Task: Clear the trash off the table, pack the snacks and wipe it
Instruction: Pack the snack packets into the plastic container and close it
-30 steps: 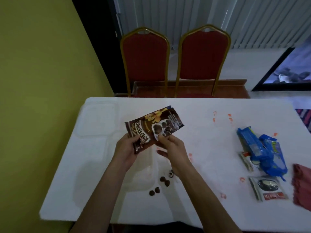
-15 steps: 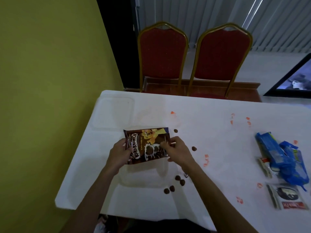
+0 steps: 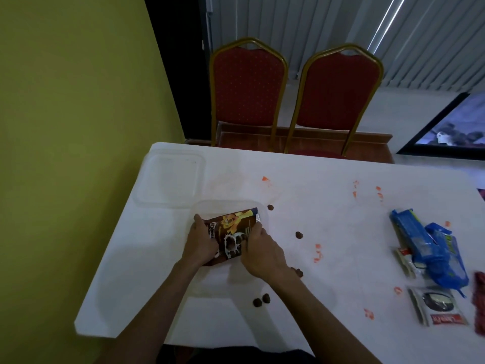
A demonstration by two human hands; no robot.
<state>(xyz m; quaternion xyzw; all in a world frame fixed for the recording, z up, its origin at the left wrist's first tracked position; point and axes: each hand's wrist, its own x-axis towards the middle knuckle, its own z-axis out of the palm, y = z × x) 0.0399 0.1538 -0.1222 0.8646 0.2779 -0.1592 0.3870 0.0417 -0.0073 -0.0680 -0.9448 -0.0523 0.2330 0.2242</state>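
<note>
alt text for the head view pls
Both hands, left hand and right hand, press a brown chocolate-snack packet into a clear plastic container on a white table, with round brown snack balls scattered nearby.

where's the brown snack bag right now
In the head view, the brown snack bag is left of centre, held between both hands over the clear container, near the lid.

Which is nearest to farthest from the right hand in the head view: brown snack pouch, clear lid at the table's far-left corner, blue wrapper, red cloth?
From the right hand:
1. Brown snack pouch: gripped by it, over the clear container.
2. Clear lid: far-left corner of the table, beyond the left hand.
3. Blue wrapper: well off to the right.
4. Red cloth: right edge of frame, past the wrapper.
</note>
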